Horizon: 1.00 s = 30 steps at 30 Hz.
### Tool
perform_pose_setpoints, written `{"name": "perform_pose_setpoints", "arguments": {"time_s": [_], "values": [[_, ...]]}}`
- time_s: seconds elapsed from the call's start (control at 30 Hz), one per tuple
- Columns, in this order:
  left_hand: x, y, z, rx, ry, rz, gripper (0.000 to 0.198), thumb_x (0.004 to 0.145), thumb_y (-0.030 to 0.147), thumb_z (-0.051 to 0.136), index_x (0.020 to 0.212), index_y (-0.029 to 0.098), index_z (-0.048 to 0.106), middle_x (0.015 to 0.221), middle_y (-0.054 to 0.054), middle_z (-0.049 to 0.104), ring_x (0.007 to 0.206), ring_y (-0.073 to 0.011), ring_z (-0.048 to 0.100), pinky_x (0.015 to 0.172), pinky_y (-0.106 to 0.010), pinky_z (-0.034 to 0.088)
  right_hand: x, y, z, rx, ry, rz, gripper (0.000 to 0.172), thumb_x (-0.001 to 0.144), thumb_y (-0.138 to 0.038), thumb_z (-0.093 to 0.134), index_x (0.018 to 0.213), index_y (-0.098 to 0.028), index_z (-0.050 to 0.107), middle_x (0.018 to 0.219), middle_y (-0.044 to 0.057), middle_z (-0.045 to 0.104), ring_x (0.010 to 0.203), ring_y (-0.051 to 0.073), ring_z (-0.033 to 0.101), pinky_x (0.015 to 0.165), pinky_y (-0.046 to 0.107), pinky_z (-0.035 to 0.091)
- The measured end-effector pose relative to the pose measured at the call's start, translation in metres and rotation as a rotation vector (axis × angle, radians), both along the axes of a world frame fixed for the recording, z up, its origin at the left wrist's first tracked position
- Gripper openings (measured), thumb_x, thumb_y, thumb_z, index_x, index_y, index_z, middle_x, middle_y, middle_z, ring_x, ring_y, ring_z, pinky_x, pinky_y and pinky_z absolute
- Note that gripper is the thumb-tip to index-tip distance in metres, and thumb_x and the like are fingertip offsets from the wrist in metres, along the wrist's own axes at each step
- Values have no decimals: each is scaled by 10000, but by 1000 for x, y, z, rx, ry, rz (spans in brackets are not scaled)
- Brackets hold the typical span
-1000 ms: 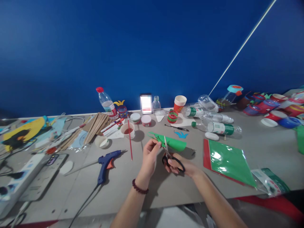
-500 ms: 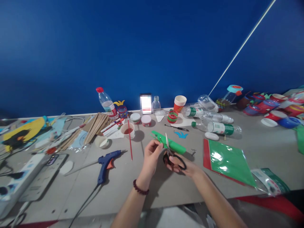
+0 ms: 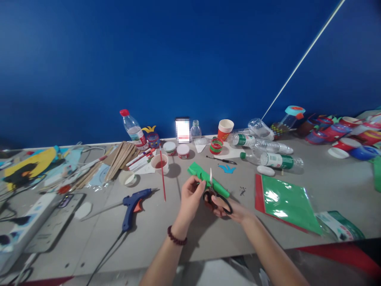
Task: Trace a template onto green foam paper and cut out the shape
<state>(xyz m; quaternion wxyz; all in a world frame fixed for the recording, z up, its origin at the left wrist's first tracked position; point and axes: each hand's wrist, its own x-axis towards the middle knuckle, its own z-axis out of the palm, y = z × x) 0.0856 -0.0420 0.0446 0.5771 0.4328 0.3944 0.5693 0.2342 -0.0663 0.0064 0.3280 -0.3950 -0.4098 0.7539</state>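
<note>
Near the middle of the table, my left hand pinches the near edge of a green sheet, which is partly curled. My right hand has its fingers in the black handles of a pair of scissors. One silvery blade points up in front of the green sheet; the other is partly hidden by the sheet. Beyond them lie a blue cut-out piece and a black pen. Small dark scraps lie to the right of the sheet.
A blue glue gun lies at left, near a cup of reddish liquid with a red brush across it. Plastic bottles lie at right, behind a green packet. Wooden sticks are back left.
The green sheet has tilted and shifted slightly left and down at its right end. The scissors' visible blade now points more upright. Both hands stay nearly in place.
</note>
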Motion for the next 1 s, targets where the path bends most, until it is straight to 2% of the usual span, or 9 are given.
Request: {"name": "perform_pose_setpoints", "arguments": {"time_s": [0.1,0.23,0.4,0.7,1.0], "values": [[0,0,0,-2,-9,-3,299,699,415,760,660,171,593,661,17,555,651,-115,502,647,-211,417,0,2,2,48,-69,-35,558,641,-669,738,881,-189,582,668,-44,491,470,40,368,408,171,225],[0,0,1,-16,-20,-29,283,712,411,754,687,163,620,666,7,594,644,-116,532,659,-222,433,2,3,2,132,-149,-31,544,666,-682,706,841,-185,568,658,-27,511,494,64,397,414,187,247],[0,1,1,-68,-70,-48,305,676,416,782,650,162,616,627,-3,624,624,-126,566,669,-246,460,4,3,-1,139,-197,-4,566,681,-695,677,874,-175,567,663,-14,532,497,73,403,418,194,246],[-1,2,0,-20,-40,36,267,678,367,778,634,164,610,648,14,577,650,-111,517,664,-218,420,-2,4,13,182,-152,19,574,689,-713,650,819,-170,518,621,-28,532,437,56,374,388,194,224],[0,1,-1,-15,-11,-23,299,678,413,770,644,168,604,640,11,562,638,-123,504,643,-228,426,-3,4,11,147,-118,-10,562,680,-685,680,855,-181,503,623,-49,497,443,53,371,382,184,218]]}}
